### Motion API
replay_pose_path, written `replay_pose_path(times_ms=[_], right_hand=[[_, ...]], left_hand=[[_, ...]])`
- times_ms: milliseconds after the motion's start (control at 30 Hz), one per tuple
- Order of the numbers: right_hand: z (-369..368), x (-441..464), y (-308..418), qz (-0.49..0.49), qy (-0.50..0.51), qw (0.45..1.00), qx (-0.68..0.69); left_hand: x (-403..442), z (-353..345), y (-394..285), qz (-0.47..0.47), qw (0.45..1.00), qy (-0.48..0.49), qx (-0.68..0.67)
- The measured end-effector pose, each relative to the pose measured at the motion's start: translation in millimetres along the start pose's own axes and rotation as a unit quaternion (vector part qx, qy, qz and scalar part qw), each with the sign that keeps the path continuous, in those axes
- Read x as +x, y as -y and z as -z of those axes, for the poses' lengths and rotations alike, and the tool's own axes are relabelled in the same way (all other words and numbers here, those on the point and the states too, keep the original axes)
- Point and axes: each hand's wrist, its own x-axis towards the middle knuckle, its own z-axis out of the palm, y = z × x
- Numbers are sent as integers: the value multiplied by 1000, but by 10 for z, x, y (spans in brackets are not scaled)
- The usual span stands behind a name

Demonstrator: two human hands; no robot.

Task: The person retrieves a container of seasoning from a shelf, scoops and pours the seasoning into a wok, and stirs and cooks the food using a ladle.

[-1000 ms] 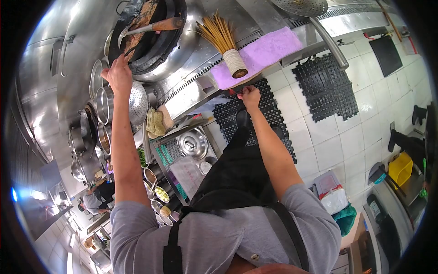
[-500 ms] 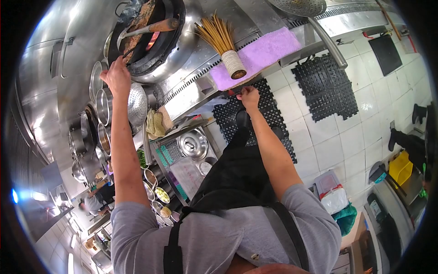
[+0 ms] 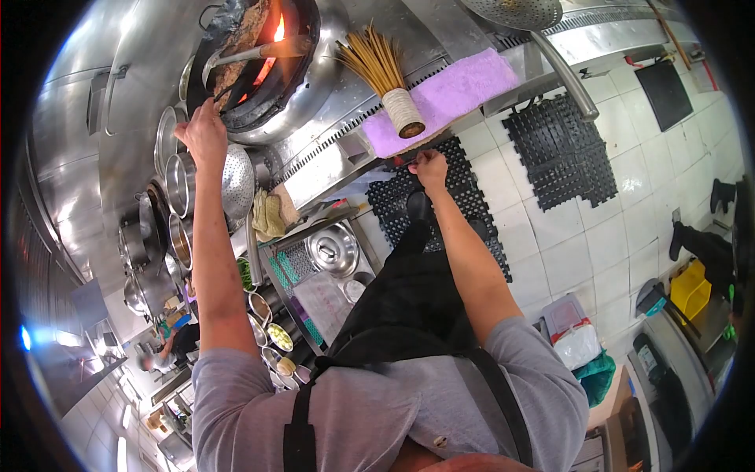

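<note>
Looks mid-cook, food [image 3: 240, 35] in upper-left wok [image 3: 204, 52], flame [image 3: 279, 30] up, left hand [image 3: 204, 135] pinching its handle [image 3: 223, 94], can't tell right hand [image 3: 429, 169] grip.

Wok [image 3: 201, 61]: dark metal, matt, sooty-looking. Ladle [image 3: 240, 56]: steel shaft with dull shine, smooth wooden handle. Counter [image 3: 425, 20]: bare steel, glossy, catching light. Brush [image 3: 387, 79]: dry, rough wood-like sticks, bound in pale ribbed cord. Towel [image 3: 472, 79]: lilac cloth, fluffy, matt. Rag [image 3: 267, 216]: rumpled cloth, matt. Strainer [image 3: 519, 11]: perforated metal. Lid [image 3: 330, 248]: smooth, polished steel, bright. Mat [image 3: 560, 149]: matt black, rubber-looking, pierced all over. Floor [image 3: 609, 256]: white tiles, smooth, slightly glossy. Yellow bin [image 3: 690, 291]: smooth plastic. Green bag [image 3: 599, 379]: thin, crinkled plastic-looking. Shirt [image 3: 366, 417]: grey cloth, soft, matt. Apron [image 3: 397, 326]: black cloth, matt.
</note>
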Motion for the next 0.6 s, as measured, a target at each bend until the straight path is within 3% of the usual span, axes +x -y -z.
replay_pose_path(times_ms=[367,467,533,600], right_hand=[[137,-88,-27,-31,7,998,53],[366,-232,-477,82,20,982,-168],[633,-441,-573,91,134,943,-291],[941,-915,-10,82,233,918,-311]], left_hand=[[-73,-29,-146,-4,1000,16,-7],[-204,7,-262,25,998,28,-54],[-247,218,-296,76,993,24,-83],[-414,640,-341,111,983,30,-145]])
